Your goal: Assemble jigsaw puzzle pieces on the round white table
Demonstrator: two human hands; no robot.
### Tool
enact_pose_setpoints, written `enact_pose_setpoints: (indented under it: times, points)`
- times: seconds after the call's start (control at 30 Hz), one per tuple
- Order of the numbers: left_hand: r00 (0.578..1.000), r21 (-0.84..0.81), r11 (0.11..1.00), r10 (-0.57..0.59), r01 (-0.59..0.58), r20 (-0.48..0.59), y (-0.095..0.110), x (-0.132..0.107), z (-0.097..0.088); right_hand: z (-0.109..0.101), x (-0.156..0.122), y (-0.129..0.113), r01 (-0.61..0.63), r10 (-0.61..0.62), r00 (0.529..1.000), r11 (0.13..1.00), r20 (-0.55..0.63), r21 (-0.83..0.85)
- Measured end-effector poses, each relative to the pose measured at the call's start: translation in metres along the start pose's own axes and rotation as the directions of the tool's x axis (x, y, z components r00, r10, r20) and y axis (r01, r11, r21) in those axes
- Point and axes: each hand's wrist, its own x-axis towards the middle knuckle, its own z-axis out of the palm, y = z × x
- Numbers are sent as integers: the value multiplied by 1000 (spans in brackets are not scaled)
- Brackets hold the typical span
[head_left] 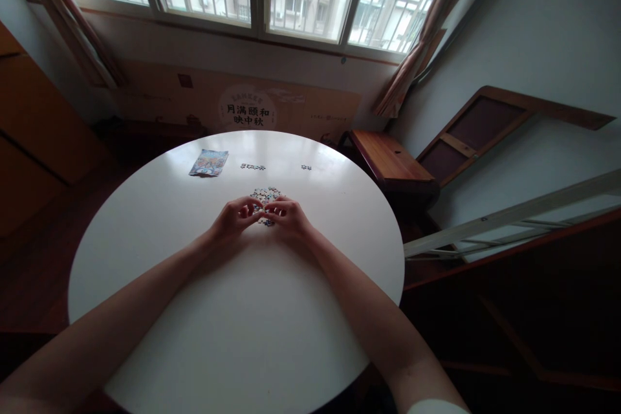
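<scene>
Both my hands meet over a small heap of jigsaw pieces [266,195] near the middle of a round white table [233,310]. My left hand [236,215] has its fingers curled and pinched toward the right hand. My right hand [287,213] is likewise pinched, fingertips touching the left hand's. Something small, probably puzzle pieces, sits between the fingertips, too small to make out. Farther back lie a short row of joined pieces [253,167] and a smaller cluster [306,167].
A colourful picture card [209,162] lies at the table's far left. Behind the table stand a cardboard box with printed characters [248,111], a wooden bench [388,162] and a leaning wooden frame [478,129]. Windows run along the far wall.
</scene>
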Motion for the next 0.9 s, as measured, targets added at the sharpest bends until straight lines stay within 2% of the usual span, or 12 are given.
enact_pose_setpoints:
  times: [0.37,0.53,0.9]
  points:
    - [1000,48,999,0,-1,17,2,0,2,-2,-1,-8,-57,57,998,998,26,-17]
    - [999,76,996,41,-42,10,2,0,1,-2,-1,-12,-56,56,998,998,42,-3]
    - [996,87,993,81,-83,31,1,0,0,0,-2,-3,-45,48,998,997,47,-62]
